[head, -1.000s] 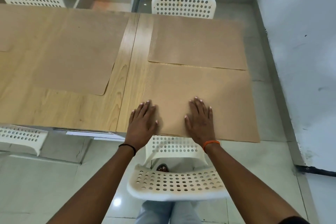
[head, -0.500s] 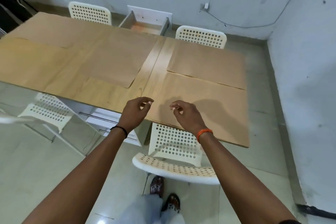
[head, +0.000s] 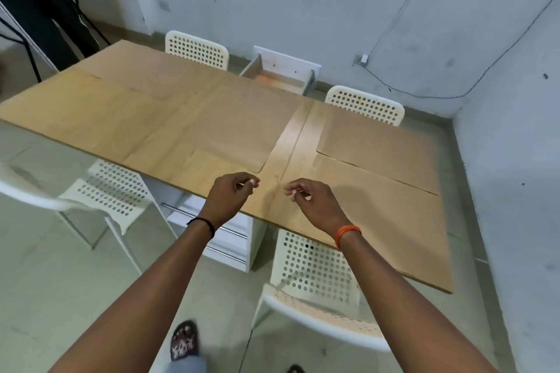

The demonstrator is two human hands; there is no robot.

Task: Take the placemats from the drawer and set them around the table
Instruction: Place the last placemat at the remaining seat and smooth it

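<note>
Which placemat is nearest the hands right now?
The near-right placemat, by the table's front edge. The right hand hovers over its left end; the other mats lie farther back or to the left.

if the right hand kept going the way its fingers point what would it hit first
Probably the left hand: the right hand has its curled fingers aimed leftward across the bare table strip. Depth is unclear, so it might pass over.

— Placemats, status?
— Plain brown sheets, lying flat on the wooden counter [head: 291, 142]. Near-right placemat [head: 378, 206] reaches the counter's near edge and right end; far-right placemat [head: 375, 142] sits just behind it, edges close together. Centre placemat [head: 239, 130] lies left of the seam. More lie toward the far-left end, overlapping.
— Drawer?
— Drawer [head: 278, 76] open beyond the far edge; contents not discernible.
</note>
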